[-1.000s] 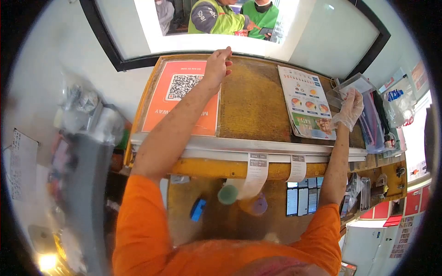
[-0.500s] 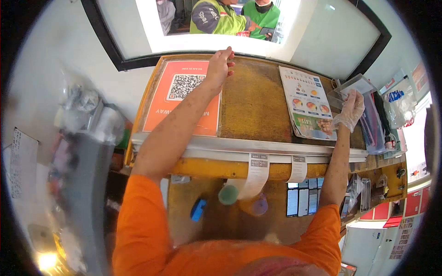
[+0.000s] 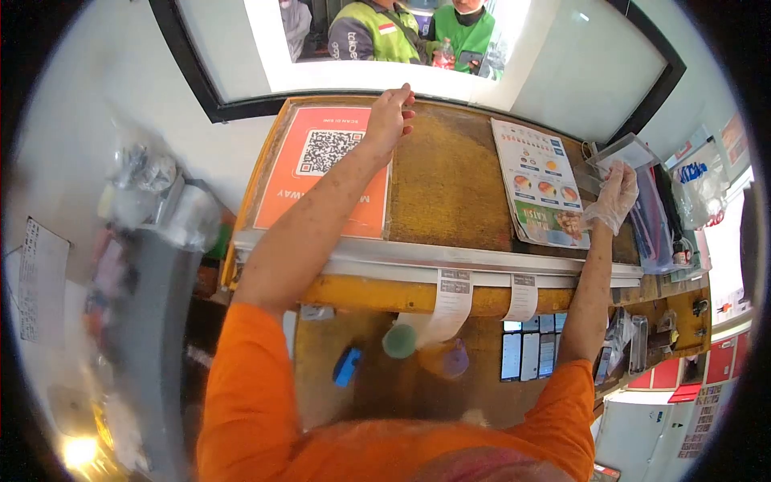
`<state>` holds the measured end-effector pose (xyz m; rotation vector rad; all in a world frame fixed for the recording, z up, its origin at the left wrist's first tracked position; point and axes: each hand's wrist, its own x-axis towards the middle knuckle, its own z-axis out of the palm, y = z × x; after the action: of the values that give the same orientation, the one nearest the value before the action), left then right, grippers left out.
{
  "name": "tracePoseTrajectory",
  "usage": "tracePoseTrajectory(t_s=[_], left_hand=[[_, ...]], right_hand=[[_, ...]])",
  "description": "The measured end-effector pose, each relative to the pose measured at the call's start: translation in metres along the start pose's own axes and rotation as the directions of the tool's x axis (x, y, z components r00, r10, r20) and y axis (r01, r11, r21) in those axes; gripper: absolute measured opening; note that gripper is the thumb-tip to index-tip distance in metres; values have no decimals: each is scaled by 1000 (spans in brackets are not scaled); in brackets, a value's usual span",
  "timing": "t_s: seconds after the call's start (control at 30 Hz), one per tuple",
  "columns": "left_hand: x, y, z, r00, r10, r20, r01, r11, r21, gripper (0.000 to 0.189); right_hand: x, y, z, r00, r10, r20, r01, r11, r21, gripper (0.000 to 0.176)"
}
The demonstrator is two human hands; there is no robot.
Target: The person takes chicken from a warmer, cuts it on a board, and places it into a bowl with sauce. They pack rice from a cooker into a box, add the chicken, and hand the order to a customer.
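My bare left hand (image 3: 391, 120) hovers over the far edge of the wooden counter (image 3: 446, 173), by the window opening. Its fingers are half curled and a little apart, and nothing shows in them. Under that forearm lies an orange QR-code sign (image 3: 273, 185). My right hand (image 3: 615, 197), in a clear plastic glove, is at the front of a clear plastic holder (image 3: 626, 153). Its fingers are drawn together; whether they grip the holder or something small is hidden. Left of it rests a printed menu (image 3: 538, 181).
Two paper receipts (image 3: 455, 301) (image 3: 523, 297) hang from the counter's metal front edge (image 3: 418, 261). Below are several phones (image 3: 511, 357), a blue object (image 3: 347, 367) and a green-topped item (image 3: 398, 341). People stand outside the window, one in a green vest (image 3: 462, 32).
Both my hands keep nearly the same pose; the view shifts slightly. Outside, the person in the yellow-green jacket has drawn an arm back, and a red bottle shows more clearly.
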<state>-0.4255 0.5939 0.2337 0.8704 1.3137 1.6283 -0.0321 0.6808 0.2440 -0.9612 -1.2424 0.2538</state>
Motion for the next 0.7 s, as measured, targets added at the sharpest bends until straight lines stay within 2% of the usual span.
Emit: tracePoseTrajectory(t_s=[0.1, 0.2, 0.3, 0.37, 0.43, 0.5, 0.57, 0.7], left_hand=[[-2, 4, 2, 999, -19, -26, 20, 1000, 9, 33], [-1, 0, -1, 1000, -5, -7, 5, 1000, -20, 33], [-3, 2, 0, 1000, 11, 3, -11, 1000, -26, 33], [-5, 2, 0, 1000, -8, -13, 8, 1000, 1, 33], [-5, -2, -2, 997, 68, 26, -68, 997, -32, 34], [-6, 0, -1, 998, 55, 19, -54, 998, -20, 34], [-8, 2, 0, 999, 41, 11, -41, 999, -7, 34], [-8, 1, 0, 998, 57, 15, -57, 998, -41, 35]], right_hand=[[1, 3, -1, 999, 43, 17, -43, 999, 26, 20], [3, 9, -2, 999, -27, 32, 25, 998, 61, 20], [3, 10, -2, 999, 26, 33, -28, 999, 38, 17], [4, 14, -2, 999, -38, 29, 37, 999, 26, 17], [4, 11, -3, 999, -27, 36, 27, 1000, 10, 17], [3, 10, -3, 999, -16, 44, 16, 1000, -5, 17], [3, 12, -3, 995, -90, 34, 91, 996, -7, 19], [0, 4, -2, 997, -73, 33, 73, 997, 0, 22]])
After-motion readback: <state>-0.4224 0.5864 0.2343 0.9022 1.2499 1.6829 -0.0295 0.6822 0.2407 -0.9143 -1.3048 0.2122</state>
